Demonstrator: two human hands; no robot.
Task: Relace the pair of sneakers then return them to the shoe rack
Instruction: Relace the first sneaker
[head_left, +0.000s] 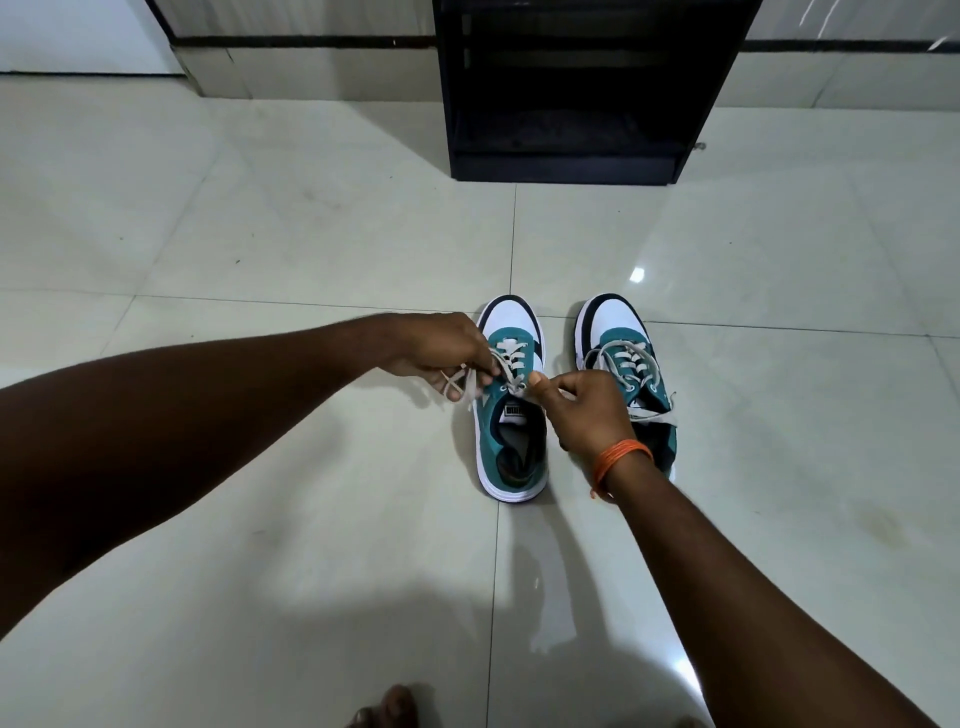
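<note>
We see soft, dim indoor light. The glossy tiled floor (260, 234) carries a small bright glare spot (637, 274) and a wider sheen near the lower edge. Blurred shadows of the forearms fall below them. The shoe rack (587, 88) interior is murky. Wide-angle bending curves the edges.

Teal-white sneakers (511, 405) upright, side by side before black rack (571, 88).
</note>
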